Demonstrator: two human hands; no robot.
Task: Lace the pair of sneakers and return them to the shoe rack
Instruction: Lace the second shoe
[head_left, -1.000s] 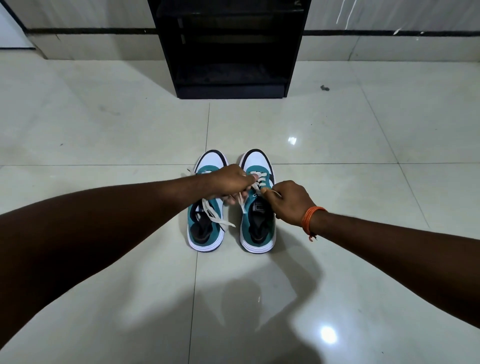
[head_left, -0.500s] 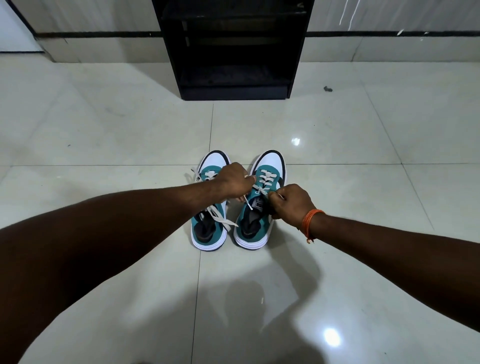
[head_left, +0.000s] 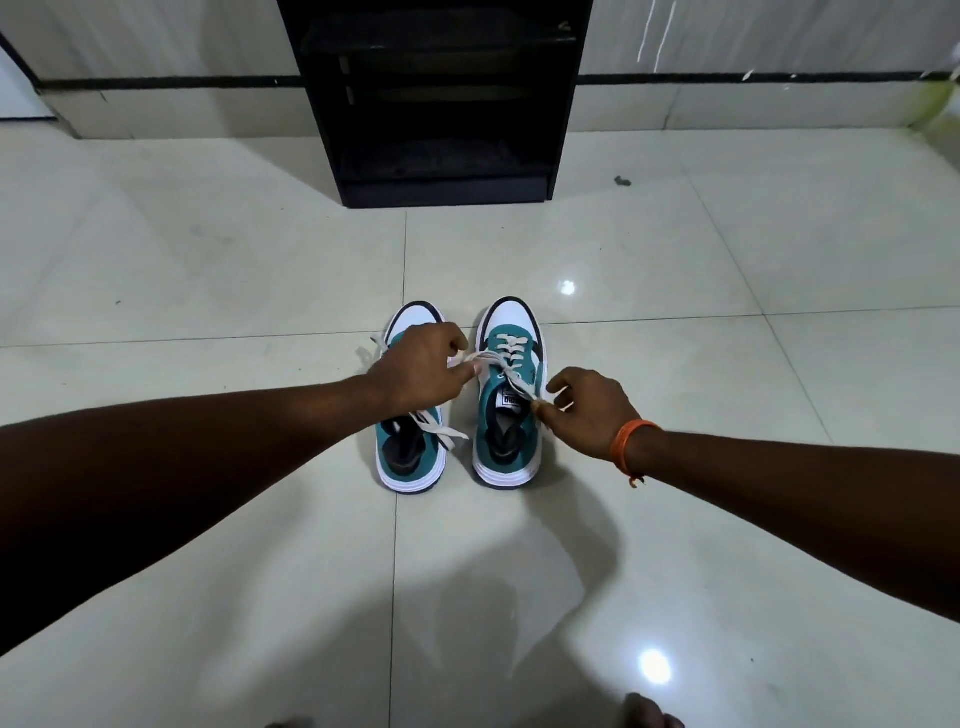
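Two teal-and-white sneakers stand side by side on the tiled floor, toes pointing away from me. The right sneaker (head_left: 511, 395) has its white lace (head_left: 506, 364) threaded through the eyelets. My left hand (head_left: 421, 366) hovers over the left sneaker (head_left: 410, 452) and pinches one end of that lace, pulled out to the left. My right hand (head_left: 589, 408) pinches the other end beside the right sneaker's collar. The left sneaker's lace (head_left: 441, 428) lies loose across its opening. The black shoe rack (head_left: 441, 98) stands against the wall straight ahead.
Glossy cream floor tiles (head_left: 208, 270) spread all around the sneakers. A small dark scrap (head_left: 622, 181) lies to the right of the rack. My toes (head_left: 649, 714) show at the bottom edge. An orange band sits on my right wrist.
My hands have drawn apart, pulling the right sneaker's lace ends out to either side. The right sneaker has straightened from its tilt half a second ago.
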